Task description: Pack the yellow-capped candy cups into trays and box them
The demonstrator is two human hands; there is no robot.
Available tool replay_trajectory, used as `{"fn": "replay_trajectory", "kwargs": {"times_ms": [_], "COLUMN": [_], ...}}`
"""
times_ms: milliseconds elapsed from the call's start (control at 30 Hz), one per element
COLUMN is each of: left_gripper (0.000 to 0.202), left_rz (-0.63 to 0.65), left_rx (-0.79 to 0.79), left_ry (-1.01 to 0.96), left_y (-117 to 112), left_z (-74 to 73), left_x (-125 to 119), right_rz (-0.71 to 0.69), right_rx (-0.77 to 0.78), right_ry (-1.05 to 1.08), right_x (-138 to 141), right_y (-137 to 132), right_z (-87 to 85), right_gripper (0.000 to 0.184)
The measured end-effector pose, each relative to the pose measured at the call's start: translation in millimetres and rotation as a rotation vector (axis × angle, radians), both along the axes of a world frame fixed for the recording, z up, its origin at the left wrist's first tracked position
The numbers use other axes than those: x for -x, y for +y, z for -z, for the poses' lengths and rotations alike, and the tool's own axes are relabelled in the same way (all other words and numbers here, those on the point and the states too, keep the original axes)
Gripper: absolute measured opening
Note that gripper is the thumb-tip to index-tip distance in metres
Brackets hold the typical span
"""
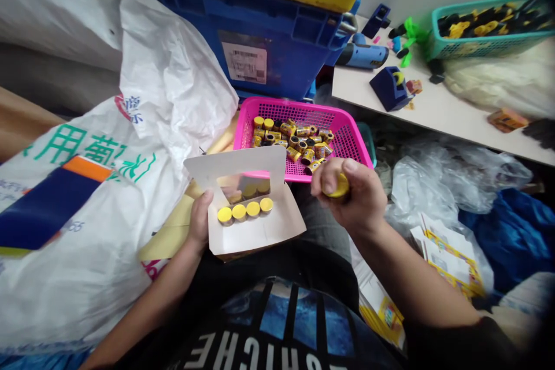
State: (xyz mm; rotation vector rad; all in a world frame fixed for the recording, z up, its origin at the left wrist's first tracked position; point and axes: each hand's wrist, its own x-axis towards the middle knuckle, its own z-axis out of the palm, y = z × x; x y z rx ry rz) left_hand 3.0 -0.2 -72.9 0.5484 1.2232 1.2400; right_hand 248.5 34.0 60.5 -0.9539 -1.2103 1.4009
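Note:
My left hand (199,221) grips the left edge of a small open white cardboard box (255,231) with a window flap. A row of several yellow-capped cylinders (245,211) stands inside it. My right hand (351,193) is closed around one yellow-capped cylinder (338,188), held just right of the box. Behind both hands a pink plastic basket (347,139) holds several more loose yellow and black cylinders (295,139).
A large white printed sack (87,185) lies at the left. A blue crate (260,29) with a yellow lid stands behind. At the right is a white table (433,110) with a teal basket (485,40) and tape dispensers. Flat printed cartons (451,260) and plastic bags lie lower right.

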Motion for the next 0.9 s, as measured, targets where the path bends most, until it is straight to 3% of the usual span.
{"fn": "replay_trajectory", "kwargs": {"times_ms": [133,300,367,433,500,633,700,800,900], "left_gripper": [0.048,0.049,0.050,0.050,0.049,0.047,0.047,0.050,0.050], "left_rz": [-0.003,-0.011,-0.023,-0.017,-0.004,0.003,0.007,0.022,0.024], "left_rx": [-0.025,-0.048,-0.057,-0.059,-0.060,-0.077,-0.087,-0.095,-0.105], "left_ry": [0.004,0.029,0.039,0.035,0.026,0.023,0.027,0.046,0.066], "left_y": [-0.1,0.6,0.6,0.1,-0.5,-1.2,-1.0,-0.3,0.4], "left_z": [-3.8,0.2,2.3,3.0,1.9,-3.9,-6.4,-6.9,-4.5], "left_x": [-0.3,0.6,1.1,1.4,1.1,-0.7,-1.3,-0.8,0.9], "right_rz": [-0.115,-0.027,-0.016,-0.108,-0.280,-0.645,-0.758,-0.842,-0.915], "right_rx": [0.152,0.153,0.146,0.106,0.017,-0.317,-0.467,-0.633,-0.721], "right_ry": [0.024,-0.042,-0.069,-0.116,-0.288,-0.813,-1.000,-1.383,-1.705], "right_x": [7.6,8.5,7.3,6.0,5.4,11.0,18.2,33.1,50.4], "right_y": [8.4,9.1,8.7,9.2,10.8,17.3,21.2,25.3,24.0], "right_z": [-1.1,9.0,10.0,5.5,-4.3,-26.2,-28.9,-16.1,11.2], "right_gripper": [0.041,0.056,0.053,0.042,0.024,0.033,0.026,0.016,0.011]}}
